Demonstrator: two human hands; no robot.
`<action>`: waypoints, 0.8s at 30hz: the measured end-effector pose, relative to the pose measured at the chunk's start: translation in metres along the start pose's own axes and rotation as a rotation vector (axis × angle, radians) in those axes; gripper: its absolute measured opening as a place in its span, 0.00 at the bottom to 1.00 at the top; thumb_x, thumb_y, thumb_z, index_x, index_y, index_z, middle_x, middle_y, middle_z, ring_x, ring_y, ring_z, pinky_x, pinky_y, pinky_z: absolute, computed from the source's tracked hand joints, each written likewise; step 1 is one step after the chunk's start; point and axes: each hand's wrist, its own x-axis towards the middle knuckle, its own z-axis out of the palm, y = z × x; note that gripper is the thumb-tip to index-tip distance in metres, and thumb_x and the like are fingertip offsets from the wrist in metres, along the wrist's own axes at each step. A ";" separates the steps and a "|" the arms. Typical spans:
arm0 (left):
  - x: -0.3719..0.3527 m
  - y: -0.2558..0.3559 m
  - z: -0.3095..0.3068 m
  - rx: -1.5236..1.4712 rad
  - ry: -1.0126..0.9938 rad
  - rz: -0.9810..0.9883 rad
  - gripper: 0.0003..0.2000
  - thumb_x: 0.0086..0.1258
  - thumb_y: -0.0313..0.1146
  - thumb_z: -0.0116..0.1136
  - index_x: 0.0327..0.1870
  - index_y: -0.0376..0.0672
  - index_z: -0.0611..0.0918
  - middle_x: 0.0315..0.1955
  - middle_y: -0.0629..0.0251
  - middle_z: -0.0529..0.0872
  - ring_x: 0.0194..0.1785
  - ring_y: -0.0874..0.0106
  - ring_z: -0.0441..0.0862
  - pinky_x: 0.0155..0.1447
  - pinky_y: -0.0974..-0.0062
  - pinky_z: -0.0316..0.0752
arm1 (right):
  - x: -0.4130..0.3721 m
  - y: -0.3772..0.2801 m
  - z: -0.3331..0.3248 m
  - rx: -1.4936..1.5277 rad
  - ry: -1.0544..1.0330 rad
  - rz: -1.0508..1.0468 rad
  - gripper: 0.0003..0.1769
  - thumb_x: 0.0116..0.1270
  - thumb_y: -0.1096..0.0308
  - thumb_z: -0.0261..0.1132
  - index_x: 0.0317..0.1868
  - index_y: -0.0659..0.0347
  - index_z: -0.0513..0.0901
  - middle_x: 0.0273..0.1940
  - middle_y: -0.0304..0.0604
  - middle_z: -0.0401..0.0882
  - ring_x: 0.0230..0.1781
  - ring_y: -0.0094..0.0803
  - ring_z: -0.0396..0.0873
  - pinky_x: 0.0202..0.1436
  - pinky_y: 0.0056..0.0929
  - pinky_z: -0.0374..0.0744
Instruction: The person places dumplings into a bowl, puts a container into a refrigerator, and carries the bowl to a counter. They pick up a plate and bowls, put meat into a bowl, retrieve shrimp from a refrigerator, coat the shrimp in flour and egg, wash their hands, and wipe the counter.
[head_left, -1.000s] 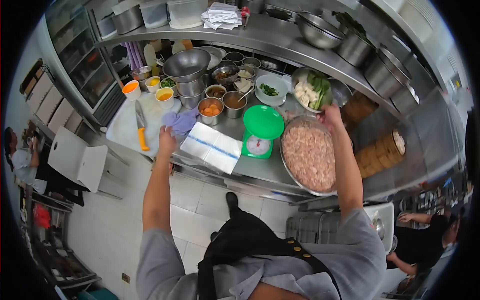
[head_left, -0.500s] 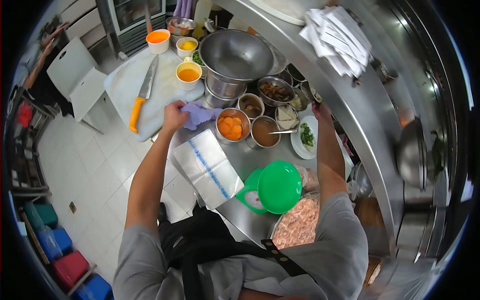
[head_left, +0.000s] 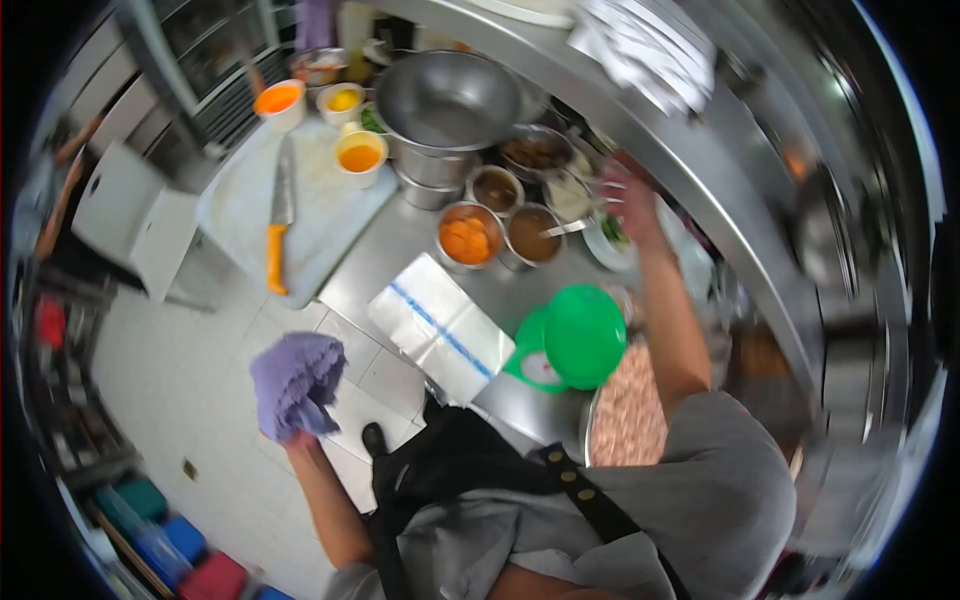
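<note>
My left hand [head_left: 297, 437] grips a purple cloth [head_left: 291, 382] and holds it off the counter, above the tiled floor. My right hand [head_left: 625, 197] reaches forward under the steel shelf, over a white plate with chopped greens [head_left: 606, 238] and close to a metal tub of brown sauce [head_left: 529, 235] with a spoon in it. The picture is blurred there, so I cannot make out anything in that hand. A tub of orange pieces [head_left: 466, 238] stands left of the sauce tub.
On the steel counter lie a folded white cloth with a blue stripe [head_left: 438, 325], a green scale [head_left: 573, 339] and a big bowl of minced meat [head_left: 626, 412]. A white cutting board [head_left: 300, 205] carries an orange-handled knife [head_left: 276, 228]. A large steel bowl [head_left: 447, 101] sits on stacked pots.
My left hand has lifted the purple cloth off the counter and swung it down and left over the floor. My right hand has drawn back slightly from under the shelf.
</note>
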 end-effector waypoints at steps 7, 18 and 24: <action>-0.073 -0.043 0.031 -0.305 0.063 -0.446 0.30 0.66 0.51 0.44 0.62 0.36 0.68 0.61 0.53 0.69 0.69 0.54 0.60 0.70 0.50 0.55 | -0.299 0.085 0.285 0.933 -1.177 0.447 0.28 0.70 0.57 0.55 0.67 0.51 0.60 0.53 0.51 0.74 0.50 0.41 0.77 0.43 0.38 0.77; -0.125 -0.009 0.026 0.675 -0.304 -0.229 0.20 0.55 0.34 0.52 0.43 0.25 0.76 0.53 0.43 0.73 0.62 0.49 0.68 0.65 0.52 0.62 | -0.398 0.185 0.228 0.720 -0.348 0.594 0.24 0.73 0.51 0.49 0.61 0.58 0.70 0.56 0.45 0.72 0.54 0.28 0.72 0.56 0.32 0.72; -0.124 -0.015 0.136 0.965 -0.502 -0.102 0.30 0.51 0.26 0.65 0.58 0.43 0.67 0.63 0.55 0.63 0.64 0.59 0.65 0.63 0.58 0.64 | -0.348 0.123 0.192 0.049 -0.190 -0.164 0.17 0.70 0.65 0.52 0.55 0.60 0.73 0.52 0.41 0.74 0.51 0.30 0.73 0.49 0.26 0.76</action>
